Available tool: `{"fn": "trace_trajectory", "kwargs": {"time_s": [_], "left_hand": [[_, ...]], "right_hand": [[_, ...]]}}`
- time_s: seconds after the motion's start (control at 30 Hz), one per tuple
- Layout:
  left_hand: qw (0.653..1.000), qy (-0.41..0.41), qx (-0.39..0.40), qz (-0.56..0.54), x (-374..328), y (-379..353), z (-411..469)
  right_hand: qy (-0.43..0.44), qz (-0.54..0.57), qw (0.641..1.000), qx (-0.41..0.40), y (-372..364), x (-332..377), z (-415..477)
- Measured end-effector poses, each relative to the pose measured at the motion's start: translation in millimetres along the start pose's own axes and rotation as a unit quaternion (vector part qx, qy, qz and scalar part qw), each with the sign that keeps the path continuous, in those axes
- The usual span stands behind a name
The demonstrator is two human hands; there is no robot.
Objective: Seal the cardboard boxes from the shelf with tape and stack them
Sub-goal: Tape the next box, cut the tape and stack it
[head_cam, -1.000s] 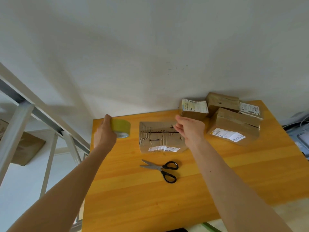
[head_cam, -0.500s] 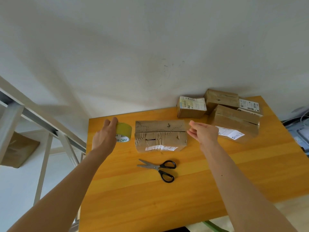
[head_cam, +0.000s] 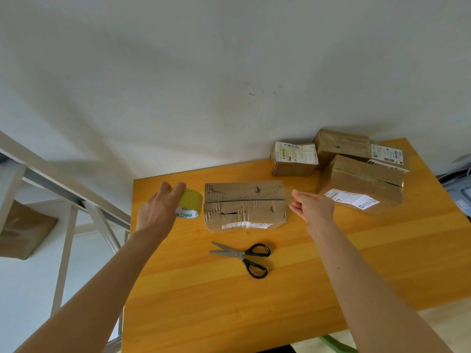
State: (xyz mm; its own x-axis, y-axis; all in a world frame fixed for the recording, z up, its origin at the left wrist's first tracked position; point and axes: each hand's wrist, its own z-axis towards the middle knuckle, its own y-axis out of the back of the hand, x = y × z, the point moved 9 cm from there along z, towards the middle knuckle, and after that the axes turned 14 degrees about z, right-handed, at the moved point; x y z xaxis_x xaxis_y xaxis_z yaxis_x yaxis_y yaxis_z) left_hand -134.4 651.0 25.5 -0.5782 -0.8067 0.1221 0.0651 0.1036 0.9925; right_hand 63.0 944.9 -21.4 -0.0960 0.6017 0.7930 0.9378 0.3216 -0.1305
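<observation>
Worktop: orange-yellow wood (head_cam: 280, 307) stands against a pale wall (head_cam: 229, 72); a white metal shelf frame (head_cam: 63, 189) is off its 9 o'clock edge.
Box in work: one flat cardboard box (head_cam: 246, 205) lies at the far middle of the worktop, flaps closed, with the seam running along its top.
Long axis: it goes from 9 o'clock to 3 o'clock, so the seam points from one hand to the other.
Key relation: the box sits between the hands, and each hand is just beside its own end. A strip drawn from the roll toward the right hand would fall along the seam.
Left hand: the left hand (head_cam: 163, 211) is at the 9 o'clock end and grips the tape roll (head_cam: 191, 203), with the fingers curled over the top of the roll.
Right hand: the right hand (head_cam: 313, 207) hovers at the 3 o'clock end, fingers half stretched and pointing at the box. A faint shine by the fingertips may be clear tape. I cannot tell if they pinch a free end or hold nothing.
Step, as I judge: taping of this seam, and a cut should come after.
Scissors: black-handled scissors (head_cam: 244, 258) lie at 6 o'clock from the box, blades toward 9 o'clock, and no hand touches them.
Other boxes: three labelled boxes (head_cam: 362, 179) are crowded together at 1 to 2 o'clock from the box in work.
</observation>
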Motion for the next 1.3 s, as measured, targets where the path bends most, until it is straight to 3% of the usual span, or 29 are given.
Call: {"fn": "trace_trajectory", "kwargs": {"time_s": [0.93, 1.3], "left_hand": [[0.999, -0.036, -0.005, -0.02, -11, -19, 13], [0.999, -0.021, 0.043, 0.001, -11, -33, 16]], "right_hand": [[0.012, 0.0, 1.0, -0.002, 0, -28, 24], [-0.033, 0.052, 0.997, -0.04, -9, -45, 20]]}}
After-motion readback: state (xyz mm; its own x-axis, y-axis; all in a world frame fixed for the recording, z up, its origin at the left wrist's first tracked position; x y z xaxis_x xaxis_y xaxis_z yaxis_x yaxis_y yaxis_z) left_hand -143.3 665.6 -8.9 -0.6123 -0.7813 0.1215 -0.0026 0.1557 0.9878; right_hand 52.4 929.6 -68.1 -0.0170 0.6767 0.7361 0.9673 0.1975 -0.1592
